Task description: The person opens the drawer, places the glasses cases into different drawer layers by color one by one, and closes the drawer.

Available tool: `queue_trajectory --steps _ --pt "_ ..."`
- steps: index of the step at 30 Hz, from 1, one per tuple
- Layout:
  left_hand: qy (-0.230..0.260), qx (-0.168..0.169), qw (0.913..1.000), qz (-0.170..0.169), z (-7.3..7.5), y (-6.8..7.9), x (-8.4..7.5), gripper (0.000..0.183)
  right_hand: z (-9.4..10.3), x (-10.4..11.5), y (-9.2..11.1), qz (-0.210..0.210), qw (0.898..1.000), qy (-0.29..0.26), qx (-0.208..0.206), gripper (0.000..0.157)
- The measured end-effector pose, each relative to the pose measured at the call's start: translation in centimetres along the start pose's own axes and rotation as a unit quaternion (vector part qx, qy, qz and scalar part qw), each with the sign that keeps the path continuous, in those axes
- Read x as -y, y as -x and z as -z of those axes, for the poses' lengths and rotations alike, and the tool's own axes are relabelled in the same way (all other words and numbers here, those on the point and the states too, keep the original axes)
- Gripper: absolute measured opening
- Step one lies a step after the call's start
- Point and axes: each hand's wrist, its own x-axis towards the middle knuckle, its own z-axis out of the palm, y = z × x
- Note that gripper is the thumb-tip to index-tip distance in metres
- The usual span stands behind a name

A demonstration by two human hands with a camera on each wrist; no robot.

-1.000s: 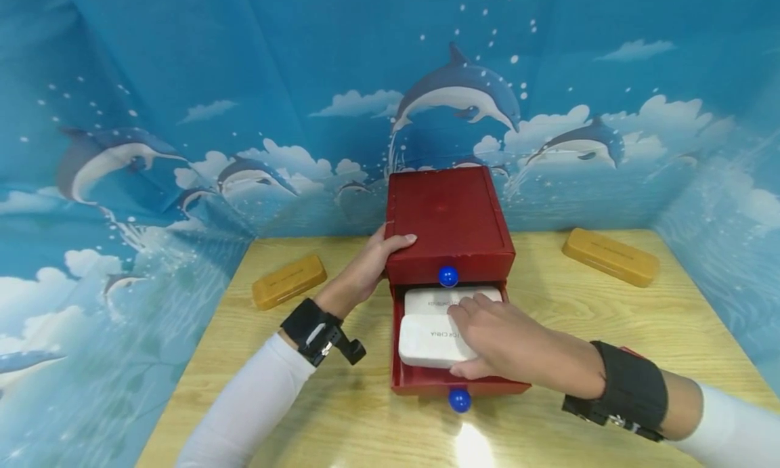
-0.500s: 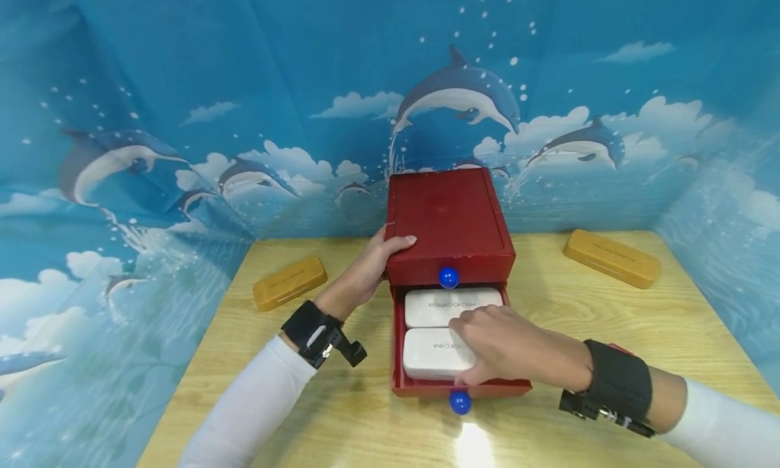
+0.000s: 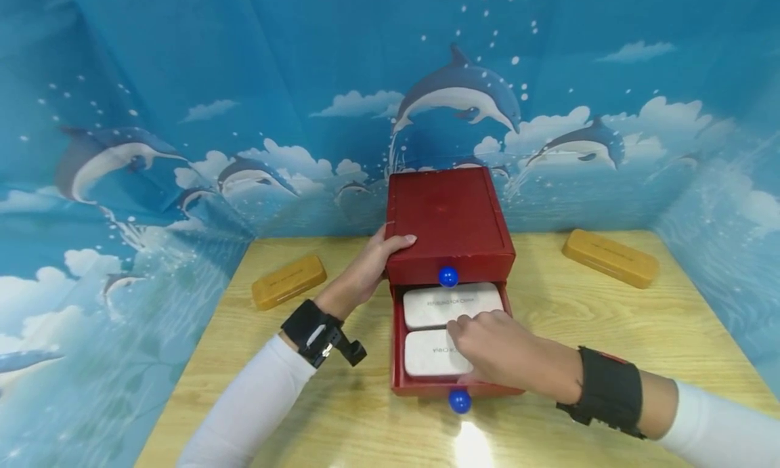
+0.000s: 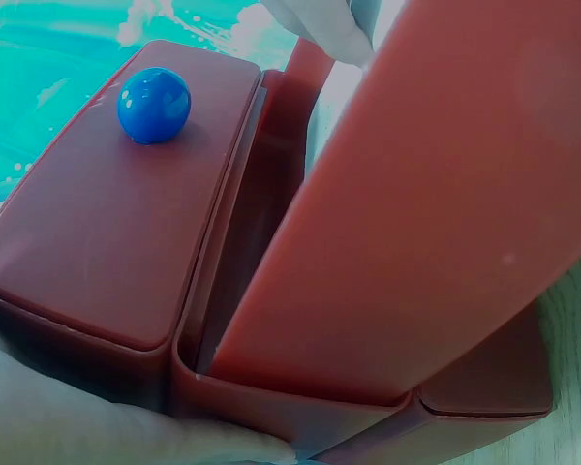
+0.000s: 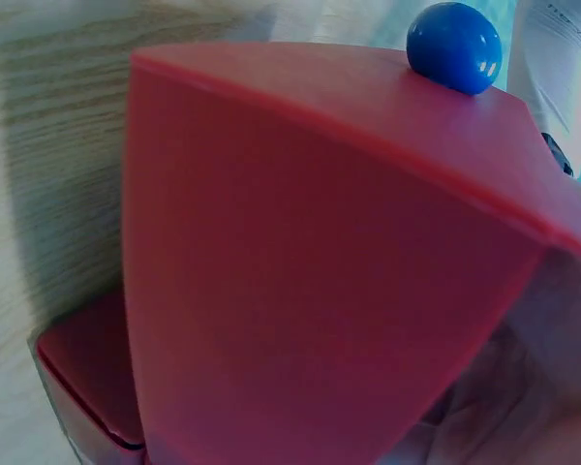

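Note:
A red drawer cabinet (image 3: 447, 210) stands mid-table, its lower drawer (image 3: 420, 391) pulled out. My left hand (image 3: 372, 261) grips the cabinet's left side, thumb over the top edge. Inside the drawer lie two white oblong cases with rounded corners: a rear case (image 3: 447, 305) and a front case (image 3: 429, 355), both bearing printed letters. My right hand (image 3: 496, 346) holds the front case by its right end, fingers curled over it; its fingertips are hidden. In the right wrist view the drawer's side (image 5: 310, 262) covers most of the hand's work.
A yellow case (image 3: 289, 282) lies left of the cabinet, another yellow case (image 3: 611, 258) to its right. Blue ball knobs mark the upper drawer (image 3: 408, 273) and the lower one. A dolphin-print cloth (image 3: 329, 48) hangs behind the wooden table (image 3: 341, 420).
The front white case has come down and forward from overlapping the rear case to lying flat in the drawer, with my right hand on it. The left hand has stayed in place.

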Motion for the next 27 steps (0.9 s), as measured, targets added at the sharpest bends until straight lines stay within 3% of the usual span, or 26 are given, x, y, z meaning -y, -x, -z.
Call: queue_trajectory --steps 12,16,21,24,27 --pt "0.001 -0.005 1.0000 0.002 0.1 0.0 0.2 0.056 -0.4 0.1 -0.2 -0.002 0.999 -0.015 0.045 0.066" --pt "0.001 0.000 1.0000 0.002 0.2 0.0 0.0 0.056 0.1 0.0 -0.4 -0.020 0.994 -0.043 0.097 0.069" --pt "-0.005 0.007 0.9999 0.008 -0.1 0.5 -0.7 0.055 1.2 -0.3 -0.4 -0.062 0.979 -0.108 0.162 0.075" --pt "-0.005 0.011 0.9999 0.011 -0.5 1.0 -1.5 0.054 1.6 -0.7 -0.2 -0.068 0.976 -0.135 0.156 0.069" --pt "-0.004 0.013 0.9999 0.009 -0.8 1.3 -1.9 0.054 1.9 -1.2 0.3 -0.059 0.979 -0.151 0.122 0.059"
